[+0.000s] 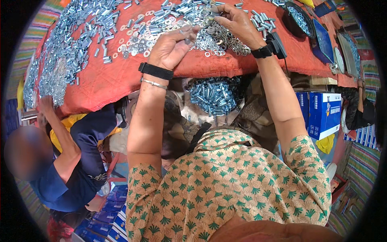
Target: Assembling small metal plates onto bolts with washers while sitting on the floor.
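My left hand [173, 47] is over the near part of a red-covered table [90, 86], its fingers curled toward the thumb. A small dark round piece [187, 41] shows by its fingers; I cannot make out its kind. To the right, my right hand [238, 27] has its thumb and fingers bent together above a heap of small metal rings [229, 42]; what they hold is unclear. Flat washers [139, 45] are spread beside my left hand. Short metal sleeves [159, 18] lie behind both hands. A black strap circles each wrist.
Between my knees sits a heap of metal pieces [213, 97]. Bigger piles of sleeves [76, 44] cover the table's left side. At the right are a black bowl [298, 20], a blue tray [322, 40] and a blue box [324, 115]. Another person [60, 161] sits at left.
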Motion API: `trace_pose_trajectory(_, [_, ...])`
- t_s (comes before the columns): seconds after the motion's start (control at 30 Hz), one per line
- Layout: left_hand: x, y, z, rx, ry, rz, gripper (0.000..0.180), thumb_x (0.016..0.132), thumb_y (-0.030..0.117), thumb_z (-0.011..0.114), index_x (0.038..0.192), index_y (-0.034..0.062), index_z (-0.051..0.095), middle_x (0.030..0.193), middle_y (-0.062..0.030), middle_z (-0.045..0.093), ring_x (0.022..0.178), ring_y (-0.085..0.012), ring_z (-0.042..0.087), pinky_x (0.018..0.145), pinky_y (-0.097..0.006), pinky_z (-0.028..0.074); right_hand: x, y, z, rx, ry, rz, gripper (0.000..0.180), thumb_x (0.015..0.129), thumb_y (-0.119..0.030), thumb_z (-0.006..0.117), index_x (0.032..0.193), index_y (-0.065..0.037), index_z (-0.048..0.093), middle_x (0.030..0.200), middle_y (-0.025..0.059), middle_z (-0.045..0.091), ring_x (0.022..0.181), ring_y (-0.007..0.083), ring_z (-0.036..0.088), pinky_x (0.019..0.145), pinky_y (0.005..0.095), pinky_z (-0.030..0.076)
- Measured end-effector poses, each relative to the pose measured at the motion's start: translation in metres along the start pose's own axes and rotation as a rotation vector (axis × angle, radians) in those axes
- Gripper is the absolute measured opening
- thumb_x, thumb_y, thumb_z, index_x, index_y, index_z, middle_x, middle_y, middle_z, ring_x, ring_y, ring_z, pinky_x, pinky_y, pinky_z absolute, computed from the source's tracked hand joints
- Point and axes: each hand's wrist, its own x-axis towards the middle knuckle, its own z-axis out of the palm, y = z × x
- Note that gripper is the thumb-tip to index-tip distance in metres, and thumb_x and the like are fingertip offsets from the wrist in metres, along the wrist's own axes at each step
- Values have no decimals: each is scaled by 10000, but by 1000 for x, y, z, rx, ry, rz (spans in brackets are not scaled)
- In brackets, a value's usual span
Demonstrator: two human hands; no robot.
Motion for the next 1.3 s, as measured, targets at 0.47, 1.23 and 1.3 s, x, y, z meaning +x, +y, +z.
trace_pose_trajectory(0.47, [-3,-4,19,377,-2,38,364,964,68,464,1301,-67,432,1092,-159,613,868,-126,608,729,-233,542,-11,-2,-1,53,-62,-24,192,898,-65,597,1086,-26,615,934,-12,601,817,57,561,717,218,485])
trace_pose_trajectory(1.23, [-11,-12,11,559,18,56,241,926,54,548,1153,-29,544,956,-116,643,740,-126,621,621,-265,541,-14,-15,-8,-302,-199,-353,226,822,-58,669,1045,-44,638,976,57,635,907,194,620,779,298,501])
trace_pose_trajectory(1.3, [-12,-13,13,573,32,63,236,924,51,550,1146,-27,555,945,-120,653,723,-127,628,611,-255,540,-13,-14,-10,-309,-211,-318,224,822,-68,673,1042,-44,640,970,56,634,895,194,620,765,298,502])
